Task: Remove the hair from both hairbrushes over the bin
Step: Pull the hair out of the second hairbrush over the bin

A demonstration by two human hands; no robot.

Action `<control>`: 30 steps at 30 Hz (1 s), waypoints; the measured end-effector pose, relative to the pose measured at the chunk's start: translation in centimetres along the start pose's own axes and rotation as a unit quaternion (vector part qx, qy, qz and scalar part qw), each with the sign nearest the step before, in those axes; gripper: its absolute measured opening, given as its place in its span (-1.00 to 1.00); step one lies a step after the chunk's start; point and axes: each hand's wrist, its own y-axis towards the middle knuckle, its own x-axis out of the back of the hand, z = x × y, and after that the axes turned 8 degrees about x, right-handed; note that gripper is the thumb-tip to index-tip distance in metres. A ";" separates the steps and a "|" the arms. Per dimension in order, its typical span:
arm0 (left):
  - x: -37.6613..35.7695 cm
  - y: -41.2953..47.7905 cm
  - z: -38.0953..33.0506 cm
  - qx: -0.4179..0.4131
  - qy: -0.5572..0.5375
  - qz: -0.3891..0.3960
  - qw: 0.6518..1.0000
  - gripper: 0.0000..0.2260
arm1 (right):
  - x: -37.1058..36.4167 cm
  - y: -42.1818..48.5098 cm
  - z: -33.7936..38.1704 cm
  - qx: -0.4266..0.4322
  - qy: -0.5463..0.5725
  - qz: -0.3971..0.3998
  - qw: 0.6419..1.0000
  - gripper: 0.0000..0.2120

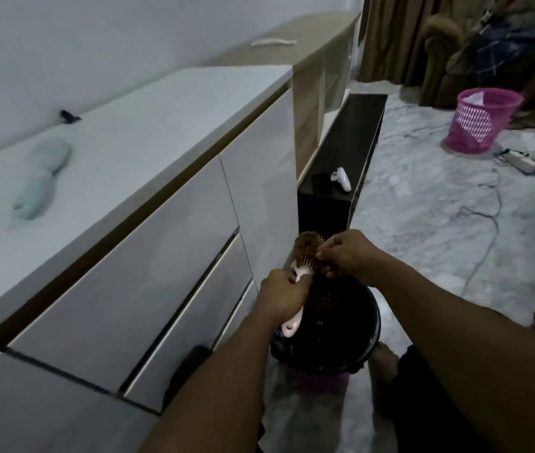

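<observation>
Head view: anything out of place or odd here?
Mostly normal. Left hand holds the hairbrush over the black-lined bin; right hand pinches its hair. Only oddity: loose cables and a power strip sprawl across the floor.

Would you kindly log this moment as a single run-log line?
left hand: grips pink-handled hairbrush | right hand: pinches brown hair at bristles | brush: over black-lined bin | pale blue hairbrush: on white cabinet top, untouched
</observation>
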 end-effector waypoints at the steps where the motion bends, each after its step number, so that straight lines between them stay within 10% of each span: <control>1: -0.6 0.8 0.9 0.007 0.010 0.005 1.000 -0.62 | -0.6 0.7 -1.2 -0.004 -0.006 0.004 1.000 -0.92; 10: -5.8 8.3 8.5 0.076 0.053 0.039 0.995 -0.67 | -3.1 7.2 -11.3 -0.090 -0.003 0.074 0.993 -0.84; 16: -9.6 11.3 12.5 0.113 0.022 0.074 0.991 -0.68 | -5.5 10.8 -17.2 -0.185 0.064 0.079 0.978 -0.30; 30: -15.1 16.5 13.8 0.168 0.020 0.132 0.977 -0.77 | -9.4 13.8 -22.7 -0.224 0.214 -0.060 0.949 -0.88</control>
